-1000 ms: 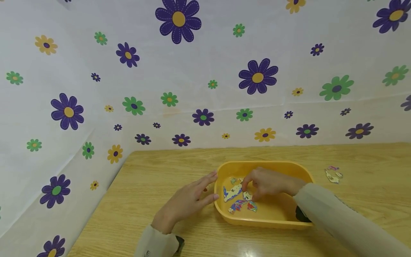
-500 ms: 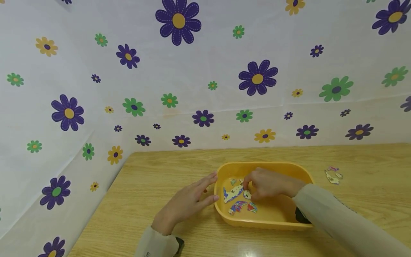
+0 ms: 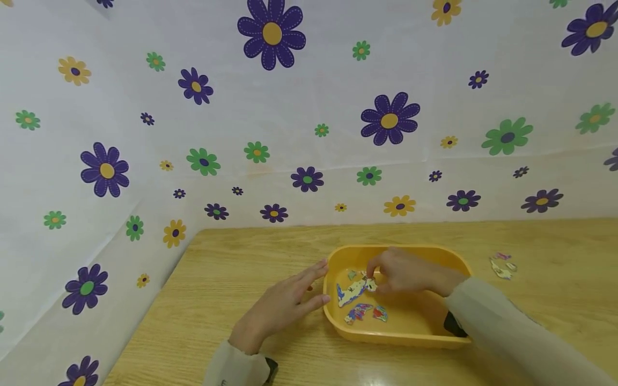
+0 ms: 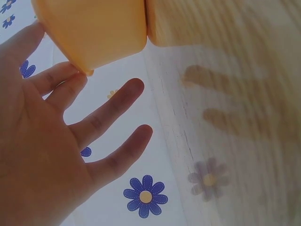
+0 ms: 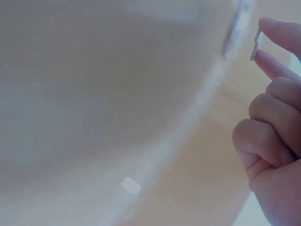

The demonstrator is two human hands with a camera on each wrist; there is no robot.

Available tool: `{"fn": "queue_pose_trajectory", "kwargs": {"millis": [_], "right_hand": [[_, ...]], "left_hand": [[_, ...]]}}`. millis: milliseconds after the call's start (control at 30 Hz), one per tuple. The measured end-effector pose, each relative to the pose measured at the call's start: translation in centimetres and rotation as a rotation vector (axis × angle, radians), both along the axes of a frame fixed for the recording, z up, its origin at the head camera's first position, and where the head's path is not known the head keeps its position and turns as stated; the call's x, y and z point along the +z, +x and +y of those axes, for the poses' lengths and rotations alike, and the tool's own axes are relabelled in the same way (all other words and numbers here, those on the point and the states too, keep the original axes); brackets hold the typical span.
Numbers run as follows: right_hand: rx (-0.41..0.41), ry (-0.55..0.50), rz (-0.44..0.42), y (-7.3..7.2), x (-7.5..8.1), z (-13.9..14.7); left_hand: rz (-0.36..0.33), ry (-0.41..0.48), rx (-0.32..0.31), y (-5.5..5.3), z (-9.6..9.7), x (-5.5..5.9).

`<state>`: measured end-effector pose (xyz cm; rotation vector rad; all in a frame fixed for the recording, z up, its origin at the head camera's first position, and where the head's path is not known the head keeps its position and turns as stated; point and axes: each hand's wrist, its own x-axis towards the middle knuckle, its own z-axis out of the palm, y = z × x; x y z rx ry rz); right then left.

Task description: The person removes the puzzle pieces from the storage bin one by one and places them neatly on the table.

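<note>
In the head view, my right hand (image 3: 405,272) reaches into the yellow tray (image 3: 393,339), thumb and index finger pinching a small cream puzzle piece (image 3: 370,285). The right wrist view shows this flat piece (image 5: 256,44) edge-on between the two fingertips, with the other fingers folded. The held piece lies right at the upper right end of a long cream-and-blue piece (image 3: 350,294). My left hand (image 3: 285,303), fingers extended, touches the tray's left rim; in the left wrist view, several fingertips of this hand (image 4: 42,127) meet the tray wall (image 4: 99,33).
Inside the tray are also a red-blue piece (image 3: 359,312), a red piece (image 3: 380,313) and a small green one (image 3: 352,274). More pieces (image 3: 501,271) lie on the wooden table (image 3: 256,252) to the tray's right. A flower-print cloth (image 3: 289,107) hangs behind.
The small cream piece in my right hand has shifted slightly up and left, closing against the long cream-and-blue piece and parting from the red ones. My left hand stays at the rim.
</note>
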<state>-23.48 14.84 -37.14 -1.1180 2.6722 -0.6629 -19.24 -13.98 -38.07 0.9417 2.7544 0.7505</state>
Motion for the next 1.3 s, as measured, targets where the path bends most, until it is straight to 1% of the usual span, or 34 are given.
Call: {"fn": "queue_pose_trajectory", "kwargs": {"millis": [100, 133, 267, 467, 700, 900, 1133, 1300], "right_hand": [[0.014, -0.026, 0.045, 0.0, 0.4, 0.2], [0.016, -0.032, 0.047, 0.0, 0.5, 0.2], [0.011, -0.061, 0.043, 0.0, 1.2, 0.6], [-0.017, -0.102, 0.034, -0.2, 2.5, 1.3], [-0.046, -0.123, 0.016, -0.2, 3.7, 2.1], [-0.082, -0.118, 0.021, 0.0, 4.4, 2.8], [-0.096, -0.109, 0.046, 0.2, 5.3, 3.9], [-0.117, -0.098, 0.069, 0.3, 5.9, 4.5]], "left_hand": [[0.005, 0.001, -0.005, 0.0, 0.1, -0.1], [0.012, 0.0, -0.008, 0.0, 0.1, -0.1], [0.017, 0.002, -0.012, 0.0, 0.0, 0.0], [0.003, -0.006, 0.0, -0.1, 0.1, 0.0], [0.01, -0.022, 0.001, -0.1, 0.2, -0.1], [0.012, -0.024, 0.006, -0.1, 0.2, -0.2], [0.034, -0.004, -0.024, -0.1, 0.1, -0.2], [0.038, 0.006, -0.039, -0.1, 0.0, -0.2]]}}
